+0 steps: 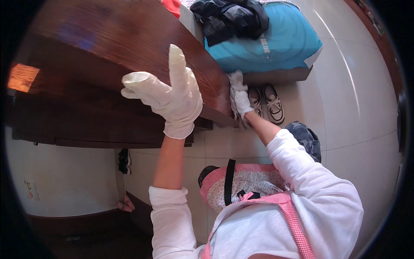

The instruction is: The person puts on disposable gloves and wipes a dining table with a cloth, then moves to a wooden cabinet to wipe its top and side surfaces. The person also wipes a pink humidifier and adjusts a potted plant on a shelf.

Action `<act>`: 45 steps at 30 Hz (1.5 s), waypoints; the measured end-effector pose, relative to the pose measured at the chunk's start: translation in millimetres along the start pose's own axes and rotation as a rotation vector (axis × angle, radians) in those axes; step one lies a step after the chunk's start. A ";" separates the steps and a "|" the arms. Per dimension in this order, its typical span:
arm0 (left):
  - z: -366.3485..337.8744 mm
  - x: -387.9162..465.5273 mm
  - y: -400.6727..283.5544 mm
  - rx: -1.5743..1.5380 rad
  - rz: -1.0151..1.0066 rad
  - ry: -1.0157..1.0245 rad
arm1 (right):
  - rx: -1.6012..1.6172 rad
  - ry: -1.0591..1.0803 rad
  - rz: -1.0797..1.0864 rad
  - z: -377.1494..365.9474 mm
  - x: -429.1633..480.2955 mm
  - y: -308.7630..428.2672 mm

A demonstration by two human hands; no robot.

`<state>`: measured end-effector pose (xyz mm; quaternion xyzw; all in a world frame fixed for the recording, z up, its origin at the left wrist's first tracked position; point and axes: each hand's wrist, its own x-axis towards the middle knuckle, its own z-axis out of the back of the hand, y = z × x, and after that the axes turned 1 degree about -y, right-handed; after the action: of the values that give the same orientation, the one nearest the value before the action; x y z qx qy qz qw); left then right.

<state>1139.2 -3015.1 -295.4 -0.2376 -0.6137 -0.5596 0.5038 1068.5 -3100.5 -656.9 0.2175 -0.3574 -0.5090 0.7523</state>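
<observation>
My left hand [174,94], in a whitish rubber glove, is raised in front of the dark brown wooden furniture [145,39], its fingers apart and nothing in them. My right hand [241,95], gloved in white too, reaches to the end face of that furniture. A white cloth [233,94] is under its fingers, pressed against the wood edge; the hand is slightly blurred. Just beside the right wrist, a pair of light lace-up shoes [274,105] with dark trim stands on the floor.
Beyond the shoes, a low seat or bed end bears a blue printed cover [284,39] with a dark crumpled garment [239,21] on it. Dark shoes [124,161] and pink footwear [126,204] lie at the left by the wall. Pale floor tiles [349,123] extend to the right.
</observation>
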 end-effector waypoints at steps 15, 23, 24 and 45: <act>17.3 -47.3 -20.0 -0.216 -0.153 0.319 | -0.064 0.194 -0.176 -33.2 30.3 -91.3; -3.6 -84.9 -11.9 0.342 -0.370 0.507 | 0.825 0.422 -0.914 -51.9 51.1 -72.3; -4.4 -86.1 -11.2 0.313 -0.371 0.533 | 0.860 0.343 -0.812 -51.8 51.9 -65.2; 52.8 -92.5 -24.5 -0.715 0.232 0.382 | 1.813 -0.689 -1.446 16.1 -127.3 -16.7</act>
<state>1134.8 -2947.4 -381.0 -0.3569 -0.2459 -0.7109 0.5539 1017.2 -2989.1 -698.2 0.6684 -0.5619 -0.4079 -0.2667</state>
